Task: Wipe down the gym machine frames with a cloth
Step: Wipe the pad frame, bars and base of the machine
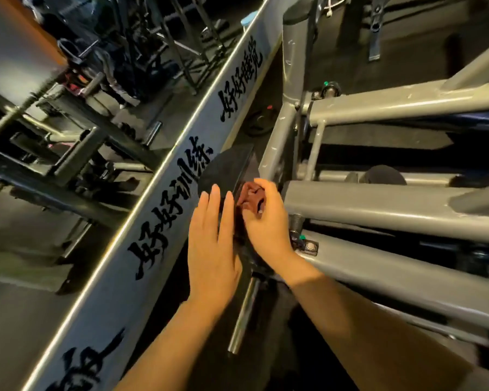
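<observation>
A crumpled dark red cloth (248,199) is bunched in my right hand (263,218), whose fingers curl round it just left of a grey frame tube (364,207). My left hand (211,249) lies with straight fingers against the side of a long grey beam (164,193) that runs diagonally and bears black painted characters. The fingertips of that hand reach a black pad (226,167) between the beam and the grey tubes. Part of the cloth is hidden under my right palm.
More grey frame tubes (407,103) cross at the right. A chrome peg (244,309) sticks out below my hands. Dark racks and bars (102,88) crowd the upper left. A black weight plate (259,122) lies on the dark floor beyond the beam.
</observation>
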### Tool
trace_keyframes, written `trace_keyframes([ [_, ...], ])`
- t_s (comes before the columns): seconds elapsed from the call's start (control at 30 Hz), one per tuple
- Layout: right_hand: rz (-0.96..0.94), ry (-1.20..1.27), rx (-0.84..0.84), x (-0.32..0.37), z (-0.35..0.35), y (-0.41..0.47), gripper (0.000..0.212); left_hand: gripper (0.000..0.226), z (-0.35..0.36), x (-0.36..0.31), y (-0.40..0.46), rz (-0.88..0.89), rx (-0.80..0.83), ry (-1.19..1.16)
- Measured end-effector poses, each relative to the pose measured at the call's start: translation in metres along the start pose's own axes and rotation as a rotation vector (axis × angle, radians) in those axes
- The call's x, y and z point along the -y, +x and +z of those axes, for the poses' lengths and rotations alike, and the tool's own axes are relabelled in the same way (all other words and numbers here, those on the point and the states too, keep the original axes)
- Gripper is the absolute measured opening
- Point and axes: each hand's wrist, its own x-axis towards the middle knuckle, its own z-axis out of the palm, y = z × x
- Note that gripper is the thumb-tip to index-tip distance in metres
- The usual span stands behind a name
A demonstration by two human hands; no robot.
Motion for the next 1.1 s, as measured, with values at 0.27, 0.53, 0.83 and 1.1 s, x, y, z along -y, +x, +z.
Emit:
trace_keyframes([
  [0.27,0.171,-0.137,-0.018,-0.022,0.017,-0.022,0.035,0.076,-0.011,0.035,0.021,0.013,0.158,-0.191],
  [0.53,0.155,-0.184,-0.061,-0.02,0.026,-0.012,0.048,0.049,-0.017,0.046,0.031,0.128,0.106,-0.177],
  [0.83,0.077,-0.044,-0.093,-0.014,0.018,0.026,0.052,0.056,0.0,0.03,0.028,0.022,0.01,-0.049],
  [1.1,0.398,-0.119,0.134,-0.053,0.016,0.031,0.051,0.094,0.031,0.012,0.014,-0.09,0.004,0.038],
])
